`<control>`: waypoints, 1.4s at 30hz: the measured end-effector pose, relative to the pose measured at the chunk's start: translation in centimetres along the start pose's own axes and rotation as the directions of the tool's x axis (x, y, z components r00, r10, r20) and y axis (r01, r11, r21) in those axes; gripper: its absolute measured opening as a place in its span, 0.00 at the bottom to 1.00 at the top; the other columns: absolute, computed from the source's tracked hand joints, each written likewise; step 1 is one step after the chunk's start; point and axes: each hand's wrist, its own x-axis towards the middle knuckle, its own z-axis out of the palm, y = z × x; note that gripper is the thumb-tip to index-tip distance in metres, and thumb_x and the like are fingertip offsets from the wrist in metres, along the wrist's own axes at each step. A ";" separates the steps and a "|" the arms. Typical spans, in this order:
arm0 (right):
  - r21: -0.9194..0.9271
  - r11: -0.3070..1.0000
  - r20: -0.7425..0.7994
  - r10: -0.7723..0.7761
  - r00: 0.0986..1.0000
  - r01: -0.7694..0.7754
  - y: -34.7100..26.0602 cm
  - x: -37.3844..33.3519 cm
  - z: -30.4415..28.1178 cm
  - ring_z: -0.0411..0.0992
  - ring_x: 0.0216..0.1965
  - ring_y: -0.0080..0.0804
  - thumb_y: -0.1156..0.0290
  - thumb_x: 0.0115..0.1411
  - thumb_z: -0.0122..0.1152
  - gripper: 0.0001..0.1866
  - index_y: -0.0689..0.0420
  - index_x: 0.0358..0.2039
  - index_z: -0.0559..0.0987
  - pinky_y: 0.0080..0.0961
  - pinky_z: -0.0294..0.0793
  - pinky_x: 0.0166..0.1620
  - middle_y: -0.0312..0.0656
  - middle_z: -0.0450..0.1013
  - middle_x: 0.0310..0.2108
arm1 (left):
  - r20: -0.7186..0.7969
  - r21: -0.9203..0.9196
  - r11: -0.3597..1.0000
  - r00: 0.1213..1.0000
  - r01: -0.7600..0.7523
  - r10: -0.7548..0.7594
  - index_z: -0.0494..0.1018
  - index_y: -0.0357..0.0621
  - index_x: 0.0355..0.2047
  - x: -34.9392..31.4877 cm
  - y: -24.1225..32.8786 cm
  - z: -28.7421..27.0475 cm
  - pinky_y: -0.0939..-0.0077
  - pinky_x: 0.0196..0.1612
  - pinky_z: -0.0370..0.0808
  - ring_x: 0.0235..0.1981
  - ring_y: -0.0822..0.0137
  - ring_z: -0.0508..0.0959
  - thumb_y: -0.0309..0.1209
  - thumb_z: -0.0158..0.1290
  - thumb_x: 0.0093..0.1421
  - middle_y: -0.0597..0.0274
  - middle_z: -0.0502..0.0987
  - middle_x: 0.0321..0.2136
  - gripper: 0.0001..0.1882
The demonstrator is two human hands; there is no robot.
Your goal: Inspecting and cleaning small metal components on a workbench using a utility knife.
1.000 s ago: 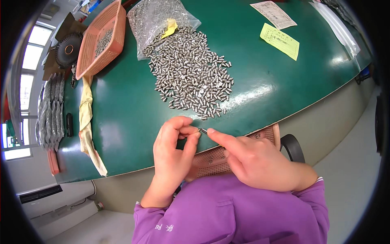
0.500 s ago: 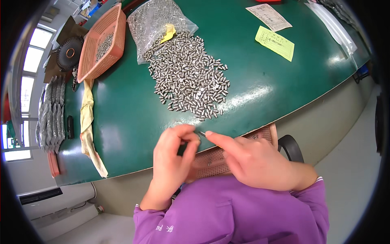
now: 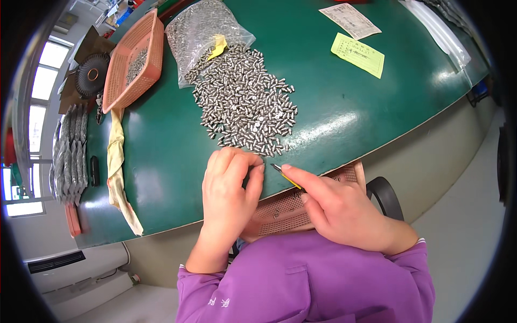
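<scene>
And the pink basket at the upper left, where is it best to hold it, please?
I'd probably grip the pink basket by the nearer half of its right rim, from the right: that long rim stands raised, the clear bag crowds its far half, and a black round thing its left.

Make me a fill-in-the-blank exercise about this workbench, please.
The hand holding the slim tool is the person's ____ one.
The metal parts lie on a tabletop coloured ____.
The pink basket on it stands to the ____ of the clear bag.
The sleeves are coloured ____.

Missing words: right; green; left; purple.
</scene>
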 end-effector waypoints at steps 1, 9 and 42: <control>0.002 1.000 0.001 0.001 1.000 -0.001 -0.3 0.0 -0.1 0.79 0.37 0.44 0.80 0.60 0.56 0.27 0.55 0.62 0.73 0.36 0.76 0.46 0.48 0.80 0.43 | 0.002 0.001 1.000 1.000 0.001 -0.001 0.74 0.39 0.29 -0.1 0.2 -0.2 0.67 0.37 0.73 0.33 0.58 0.75 0.16 0.61 0.50 0.59 0.75 0.29 0.08; -0.091 0.987 -0.036 -0.139 0.990 0.135 -0.1 0.0 0.5 0.78 0.24 0.47 0.73 0.60 0.58 0.31 0.57 0.65 0.68 0.39 0.79 0.28 0.48 0.75 0.29 | 0.036 -0.043 0.996 0.996 0.078 -0.077 0.72 0.40 0.27 -0.9 0.4 0.0 0.70 0.32 0.73 0.28 0.62 0.73 0.16 0.62 0.49 0.60 0.72 0.26 0.09; -0.038 0.988 -0.048 -0.150 0.987 0.149 0.3 0.3 0.4 0.78 0.24 0.48 0.76 0.59 0.58 0.30 0.58 0.64 0.69 0.41 0.80 0.27 0.50 0.77 0.30 | 0.132 -0.078 0.991 0.986 0.110 -0.099 0.74 0.39 0.28 -0.3 0.4 -0.8 0.70 0.34 0.73 0.29 0.63 0.74 0.18 0.62 0.50 0.61 0.74 0.26 0.08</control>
